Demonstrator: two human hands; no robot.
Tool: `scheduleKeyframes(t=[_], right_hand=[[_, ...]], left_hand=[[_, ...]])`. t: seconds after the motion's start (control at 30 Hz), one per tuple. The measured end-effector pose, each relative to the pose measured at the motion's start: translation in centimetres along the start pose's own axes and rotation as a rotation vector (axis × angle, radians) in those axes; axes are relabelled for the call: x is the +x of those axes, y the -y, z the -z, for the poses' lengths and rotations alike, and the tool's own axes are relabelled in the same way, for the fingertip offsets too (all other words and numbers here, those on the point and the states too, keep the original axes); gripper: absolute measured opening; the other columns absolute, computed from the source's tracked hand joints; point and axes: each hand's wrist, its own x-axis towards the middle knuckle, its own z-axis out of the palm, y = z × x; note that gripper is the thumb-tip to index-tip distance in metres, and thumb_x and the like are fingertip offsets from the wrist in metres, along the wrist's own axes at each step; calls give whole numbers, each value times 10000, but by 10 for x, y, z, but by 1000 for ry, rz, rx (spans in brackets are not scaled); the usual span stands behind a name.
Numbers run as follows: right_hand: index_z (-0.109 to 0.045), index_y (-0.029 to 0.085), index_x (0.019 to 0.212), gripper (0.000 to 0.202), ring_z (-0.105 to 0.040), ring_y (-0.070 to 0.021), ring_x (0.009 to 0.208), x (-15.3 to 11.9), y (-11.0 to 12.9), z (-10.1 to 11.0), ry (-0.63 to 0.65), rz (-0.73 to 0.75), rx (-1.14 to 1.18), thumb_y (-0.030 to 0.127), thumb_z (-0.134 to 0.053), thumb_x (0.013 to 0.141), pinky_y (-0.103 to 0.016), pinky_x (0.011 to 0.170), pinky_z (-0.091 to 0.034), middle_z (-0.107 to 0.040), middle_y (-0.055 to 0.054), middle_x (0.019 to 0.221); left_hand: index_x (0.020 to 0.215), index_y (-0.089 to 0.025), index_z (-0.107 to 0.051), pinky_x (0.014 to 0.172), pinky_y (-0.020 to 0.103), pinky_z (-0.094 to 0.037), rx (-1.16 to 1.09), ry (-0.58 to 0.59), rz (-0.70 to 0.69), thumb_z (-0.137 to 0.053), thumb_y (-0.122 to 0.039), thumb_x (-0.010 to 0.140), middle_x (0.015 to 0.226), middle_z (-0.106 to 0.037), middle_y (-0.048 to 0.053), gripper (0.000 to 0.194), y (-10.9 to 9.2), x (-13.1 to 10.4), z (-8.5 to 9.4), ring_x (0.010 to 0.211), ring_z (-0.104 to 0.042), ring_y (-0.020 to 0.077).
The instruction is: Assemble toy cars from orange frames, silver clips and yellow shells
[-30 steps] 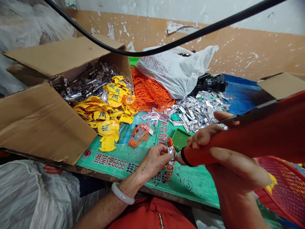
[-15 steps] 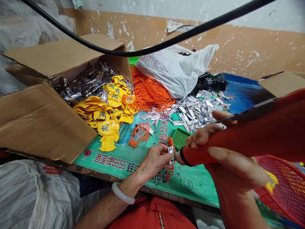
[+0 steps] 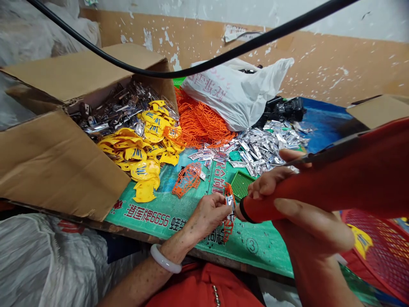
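In the head view, the left hand (image 3: 206, 215) pinches a silver metal plate (image 3: 229, 202) against an orange plastic frame (image 3: 228, 232), above the green-covered tabletop (image 3: 262, 251). The right hand (image 3: 315, 226) grips a red handheld tool (image 3: 335, 179), its tapered end pointing at the plate; whether they touch is unclear. Just beyond lies a small green basket (image 3: 242, 184). Yellow plastic pieces (image 3: 143, 170) spill beside a cardboard box (image 3: 57, 166); more silver plates (image 3: 265, 145) lie near a white bag (image 3: 236, 96).
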Motion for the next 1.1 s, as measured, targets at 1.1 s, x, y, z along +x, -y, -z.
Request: scheduleKeyframes(t=[1.1], right_hand=[[-555, 319, 1140, 526, -591, -178, 708, -3, 5, 0, 0, -14, -99, 369, -774, 665, -386, 717, -509, -592, 22, 765]], left_hand=[[637, -178, -505, 425, 209, -190, -85, -20, -65, -563, -240, 679, 456, -387, -100, 95, -1, 1, -1, 407, -272, 54]])
